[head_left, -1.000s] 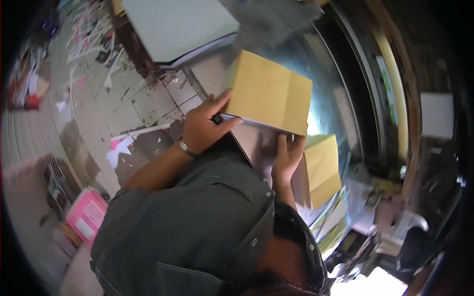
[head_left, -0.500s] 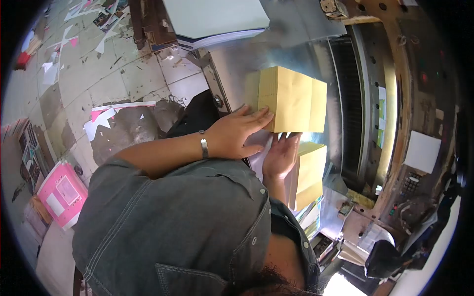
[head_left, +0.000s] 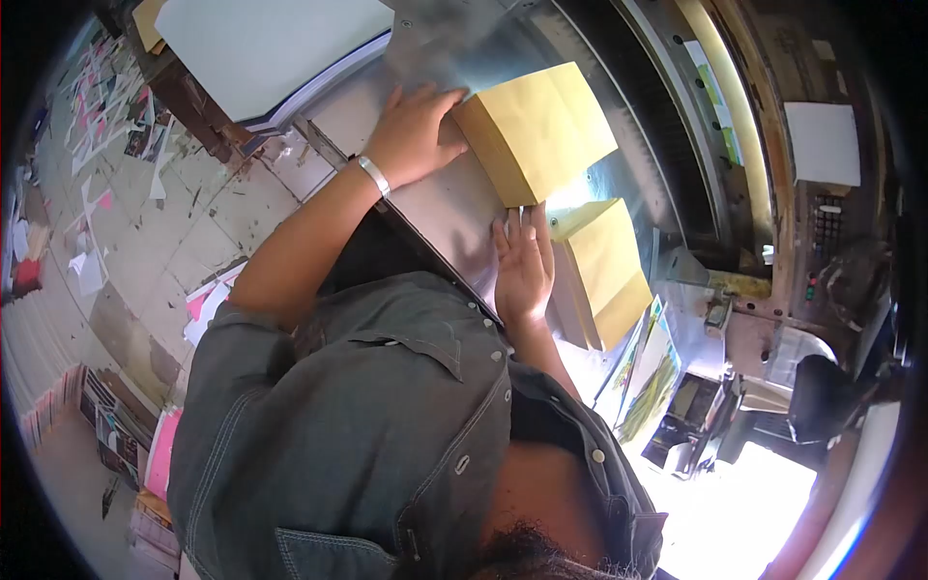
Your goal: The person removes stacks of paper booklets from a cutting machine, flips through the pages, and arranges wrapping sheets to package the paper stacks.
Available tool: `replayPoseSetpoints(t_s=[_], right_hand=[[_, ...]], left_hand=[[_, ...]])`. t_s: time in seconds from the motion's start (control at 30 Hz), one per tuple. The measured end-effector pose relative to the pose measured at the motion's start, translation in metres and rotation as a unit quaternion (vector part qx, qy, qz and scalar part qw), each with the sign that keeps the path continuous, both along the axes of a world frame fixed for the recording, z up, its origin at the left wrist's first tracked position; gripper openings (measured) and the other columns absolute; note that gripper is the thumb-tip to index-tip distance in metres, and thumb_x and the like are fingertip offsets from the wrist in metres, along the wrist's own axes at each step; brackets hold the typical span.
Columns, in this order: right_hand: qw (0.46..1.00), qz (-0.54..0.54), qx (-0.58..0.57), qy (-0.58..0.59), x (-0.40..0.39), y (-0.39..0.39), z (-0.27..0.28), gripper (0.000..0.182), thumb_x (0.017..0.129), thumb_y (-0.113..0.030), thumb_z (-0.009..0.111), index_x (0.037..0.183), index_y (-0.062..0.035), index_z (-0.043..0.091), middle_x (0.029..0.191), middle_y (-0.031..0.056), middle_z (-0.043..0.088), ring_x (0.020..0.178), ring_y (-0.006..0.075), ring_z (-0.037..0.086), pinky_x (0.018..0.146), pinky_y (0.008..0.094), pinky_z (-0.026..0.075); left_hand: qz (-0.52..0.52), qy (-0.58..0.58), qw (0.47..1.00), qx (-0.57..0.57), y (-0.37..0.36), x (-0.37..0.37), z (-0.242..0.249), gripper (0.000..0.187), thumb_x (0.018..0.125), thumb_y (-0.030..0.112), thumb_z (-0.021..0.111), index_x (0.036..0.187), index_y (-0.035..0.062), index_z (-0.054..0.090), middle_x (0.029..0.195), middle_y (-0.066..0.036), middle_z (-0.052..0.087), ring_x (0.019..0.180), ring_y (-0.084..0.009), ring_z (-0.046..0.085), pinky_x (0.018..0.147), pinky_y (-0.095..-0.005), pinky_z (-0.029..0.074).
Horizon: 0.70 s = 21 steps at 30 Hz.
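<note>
A thick block of yellow paper (head_left: 543,130) rests on the metal machine table, its top sheets bowing slightly. At its far left corner, my left hand (head_left: 414,133) has its fingers stretched out, the fingertips by the stack's edge. My right hand (head_left: 527,269) lies palm up with fingers extended, its tips against the stack's near side. Just right of this hand sits a second yellow paper stack (head_left: 609,275). Neither hand grips anything.
A large pile of white sheets (head_left: 280,53) is at the upper left. Along the right run a dark slot and a lit strip (head_left: 739,116) of the machine. Printed sheets (head_left: 643,391) lie beyond the second stack. Paper scraps (head_left: 92,266) litter the tiled floor.
The view has turned. My left hand has slid along the stack's left side to its far corner. My right hand stays at the near side with its fingers straighter.
</note>
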State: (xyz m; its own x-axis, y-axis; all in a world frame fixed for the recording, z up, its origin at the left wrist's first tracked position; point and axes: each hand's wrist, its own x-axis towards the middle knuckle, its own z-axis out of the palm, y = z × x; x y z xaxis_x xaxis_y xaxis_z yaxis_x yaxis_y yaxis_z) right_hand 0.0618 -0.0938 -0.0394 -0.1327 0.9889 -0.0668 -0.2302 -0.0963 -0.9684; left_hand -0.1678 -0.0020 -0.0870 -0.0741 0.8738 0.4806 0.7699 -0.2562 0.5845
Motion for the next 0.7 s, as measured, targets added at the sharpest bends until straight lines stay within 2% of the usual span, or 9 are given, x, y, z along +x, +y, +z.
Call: replayPoseSetpoints(t_s=[0.1,0.2,0.4,0.5,0.6,0.7], right_hand=[[1.000,0.022,0.000,-0.016,0.004,0.004,0.001,0.067,0.110,-0.019,0.043,0.166,0.0009,0.012,0.173,0.0138,0.017,0.157,0.0313,0.026,0.120,0.0455,0.033],[0.999,0.039,0.015,-0.027,0.001,0.010,0.006,0.069,0.108,-0.017,0.046,0.166,-0.0008,0.012,0.173,0.0109,0.018,0.158,0.0273,0.023,0.119,0.0433,0.034],[0.998,0.044,0.028,-0.020,0.002,0.025,0.005,0.075,0.103,-0.014,0.050,0.167,-0.0017,0.013,0.172,0.0098,0.022,0.158,0.0244,0.022,0.115,0.0424,0.037],[0.998,0.019,0.052,-0.026,0.000,0.030,0.003,0.078,0.100,-0.013,0.052,0.167,-0.0015,0.013,0.170,0.0104,0.025,0.155,0.0235,0.028,0.112,0.0394,0.040],[0.997,0.006,0.073,-0.019,-0.005,0.037,0.002,0.076,0.098,-0.014,0.054,0.165,-0.0005,0.021,0.166,0.0109,0.034,0.146,0.0215,0.040,0.108,0.0347,0.041],[0.998,-0.004,0.062,0.001,-0.004,0.042,0.007,0.072,0.093,-0.004,0.054,0.160,0.0035,0.029,0.154,0.0138,0.045,0.139,0.0227,0.044,0.111,0.0331,0.038]], left_hand=[[-0.033,-0.029,0.997,-0.071,0.007,0.000,0.000,0.061,0.088,0.033,0.078,0.142,0.0104,0.058,0.138,-0.015,0.066,0.142,-0.0321,0.051,0.126,-0.0578,0.022],[-0.038,-0.039,0.996,-0.071,0.006,-0.001,-0.001,0.056,0.088,0.032,0.077,0.137,0.0108,0.063,0.137,-0.013,0.067,0.142,-0.0315,0.051,0.126,-0.0568,0.022],[-0.055,-0.061,0.995,-0.057,0.005,-0.005,-0.001,0.050,0.090,0.033,0.074,0.134,0.0103,0.065,0.129,-0.011,0.072,0.141,-0.0314,0.053,0.126,-0.0561,0.020],[-0.076,-0.075,0.991,-0.081,0.004,-0.008,0.003,0.048,0.091,0.033,0.074,0.131,0.0086,0.067,0.123,-0.011,0.075,0.141,-0.0313,0.052,0.126,-0.0553,0.020],[-0.069,-0.053,0.993,-0.076,0.000,-0.008,0.005,0.047,0.093,0.032,0.075,0.128,0.0024,0.067,0.122,-0.012,0.076,0.112,-0.0280,0.071,0.126,-0.0525,0.020],[-0.095,-0.083,0.986,-0.113,-0.004,-0.011,0.008,0.047,0.093,0.030,0.076,0.128,0.0003,0.066,0.121,-0.013,0.076,0.111,-0.0284,0.072,0.127,-0.0520,0.017]])
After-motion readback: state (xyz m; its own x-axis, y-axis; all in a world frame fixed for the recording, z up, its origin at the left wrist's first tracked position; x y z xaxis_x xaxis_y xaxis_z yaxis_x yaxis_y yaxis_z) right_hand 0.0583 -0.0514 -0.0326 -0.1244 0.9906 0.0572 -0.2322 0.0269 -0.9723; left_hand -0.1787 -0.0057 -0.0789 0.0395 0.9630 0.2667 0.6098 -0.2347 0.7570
